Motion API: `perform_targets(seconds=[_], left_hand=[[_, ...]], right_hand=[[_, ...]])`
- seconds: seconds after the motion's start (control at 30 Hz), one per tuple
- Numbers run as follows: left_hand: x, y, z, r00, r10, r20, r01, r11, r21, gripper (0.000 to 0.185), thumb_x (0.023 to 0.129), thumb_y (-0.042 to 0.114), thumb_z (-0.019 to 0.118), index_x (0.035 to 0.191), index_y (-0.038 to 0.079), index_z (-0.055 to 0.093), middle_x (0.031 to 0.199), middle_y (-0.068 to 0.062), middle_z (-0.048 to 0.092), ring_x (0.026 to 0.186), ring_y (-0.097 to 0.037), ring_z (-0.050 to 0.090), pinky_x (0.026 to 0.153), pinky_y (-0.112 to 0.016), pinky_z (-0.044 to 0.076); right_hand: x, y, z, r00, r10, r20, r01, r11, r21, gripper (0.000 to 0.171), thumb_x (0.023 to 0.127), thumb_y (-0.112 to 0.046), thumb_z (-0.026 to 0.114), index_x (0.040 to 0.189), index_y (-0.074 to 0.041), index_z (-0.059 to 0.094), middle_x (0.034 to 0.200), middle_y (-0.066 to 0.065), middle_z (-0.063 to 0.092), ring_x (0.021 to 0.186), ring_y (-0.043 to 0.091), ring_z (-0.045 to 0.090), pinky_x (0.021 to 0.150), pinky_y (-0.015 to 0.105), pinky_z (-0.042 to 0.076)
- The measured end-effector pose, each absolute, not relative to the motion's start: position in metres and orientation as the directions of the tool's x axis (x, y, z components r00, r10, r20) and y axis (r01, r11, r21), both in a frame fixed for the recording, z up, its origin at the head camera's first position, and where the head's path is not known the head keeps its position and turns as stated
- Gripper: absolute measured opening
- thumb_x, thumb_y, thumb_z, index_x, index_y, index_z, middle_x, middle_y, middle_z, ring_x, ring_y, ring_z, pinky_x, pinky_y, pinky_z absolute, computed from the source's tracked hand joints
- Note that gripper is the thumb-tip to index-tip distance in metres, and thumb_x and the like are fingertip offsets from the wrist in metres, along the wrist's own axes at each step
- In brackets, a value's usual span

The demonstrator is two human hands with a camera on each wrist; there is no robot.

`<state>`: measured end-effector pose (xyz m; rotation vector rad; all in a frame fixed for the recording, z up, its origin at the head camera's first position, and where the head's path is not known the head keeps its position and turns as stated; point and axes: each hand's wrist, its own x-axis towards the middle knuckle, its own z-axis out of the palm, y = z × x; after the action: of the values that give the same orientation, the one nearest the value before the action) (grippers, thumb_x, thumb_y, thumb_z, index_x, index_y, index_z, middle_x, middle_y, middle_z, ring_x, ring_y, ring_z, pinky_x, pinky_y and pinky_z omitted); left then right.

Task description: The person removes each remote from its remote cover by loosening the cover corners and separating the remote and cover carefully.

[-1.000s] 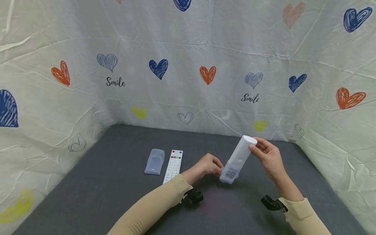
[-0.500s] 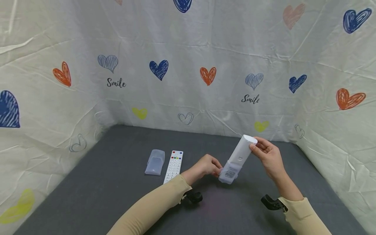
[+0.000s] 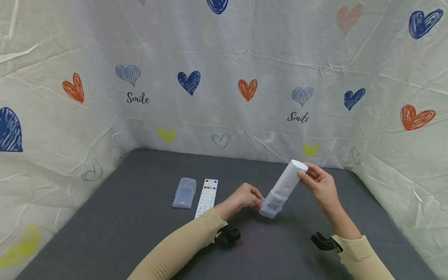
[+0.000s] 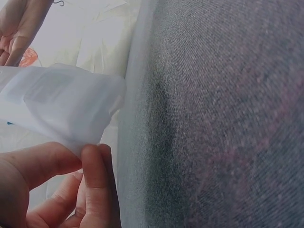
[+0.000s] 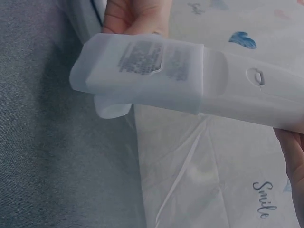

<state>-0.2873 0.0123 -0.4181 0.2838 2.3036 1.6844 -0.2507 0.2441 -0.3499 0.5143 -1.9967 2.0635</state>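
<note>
My right hand (image 3: 322, 189) holds the upper end of a white remote control (image 3: 288, 179), thumb on the near side. The remote is tilted above the table, its back with the battery-cover latch toward me. Around its lower end sits a translucent silicone cover (image 3: 271, 203), through which a printed label (image 5: 141, 58) shows in the right wrist view. My left hand (image 3: 245, 196) pinches the edge of this cover between thumb and fingers, as the left wrist view shows up close. The remote's button side is hidden.
A second translucent cover (image 3: 184, 193) lies on the dark grey table (image 3: 147, 233), left of a white remote with coloured buttons (image 3: 207, 196). My left forearm partly hides that remote's lower end. A curtain printed with hearts (image 3: 210, 112) encloses the back and sides.
The covered end of the remote has shifted slightly left, together with my left hand, and the remote leans a little more. The things lying on the table have stayed put.
</note>
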Motion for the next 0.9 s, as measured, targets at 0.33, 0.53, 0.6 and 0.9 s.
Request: perform_targets(seconds=[0.33,0.53,0.6,0.9], left_hand=[[-0.29,0.016,-0.418,-0.958,0.271,-0.095,-0.017,0.276,0.961,0.012,0.072,-0.013,0.066,0.081,-0.006,0.071,0.084,-0.013,0.069,0.064,-0.016,0.063,0.063,-0.035,0.059],[-0.291,0.017,-0.419,-0.964,0.252,-0.081,-0.02,0.238,0.971,0.013,0.07,-0.014,0.065,0.08,-0.008,0.07,0.082,-0.014,0.068,0.059,-0.015,0.063,0.061,-0.033,0.059],[-0.291,0.016,-0.418,-0.966,0.248,-0.076,-0.019,0.223,0.975,0.012,0.07,-0.013,0.065,0.081,-0.008,0.07,0.082,-0.014,0.067,0.059,-0.015,0.064,0.061,-0.033,0.059],[-0.292,0.011,-0.414,-0.975,0.214,-0.06,-0.022,0.175,0.984,0.009,0.075,-0.01,0.068,0.083,-0.006,0.07,0.082,-0.013,0.067,0.06,-0.017,0.066,0.068,-0.038,0.059]], right_hand=[[-0.25,0.25,-0.353,-0.911,-0.099,0.4,-0.394,-0.074,-0.916,0.025,0.09,-0.004,0.062,0.114,-0.011,0.061,0.101,-0.008,0.068,0.093,0.003,0.065,0.082,0.02,0.054],[-0.249,0.255,-0.352,-0.899,-0.142,0.415,-0.408,-0.073,-0.91,0.026,0.091,-0.002,0.06,0.116,-0.008,0.06,0.101,-0.006,0.068,0.092,0.004,0.065,0.083,0.02,0.054],[-0.249,0.256,-0.352,-0.897,-0.147,0.417,-0.414,-0.054,-0.909,0.026,0.091,-0.002,0.06,0.116,-0.008,0.06,0.101,-0.007,0.068,0.092,0.004,0.065,0.083,0.02,0.054],[-0.249,0.265,-0.352,-0.906,-0.146,0.397,-0.406,0.032,-0.913,0.027,0.091,-0.006,0.061,0.118,-0.008,0.059,0.104,-0.009,0.066,0.093,0.003,0.063,0.081,0.018,0.054]])
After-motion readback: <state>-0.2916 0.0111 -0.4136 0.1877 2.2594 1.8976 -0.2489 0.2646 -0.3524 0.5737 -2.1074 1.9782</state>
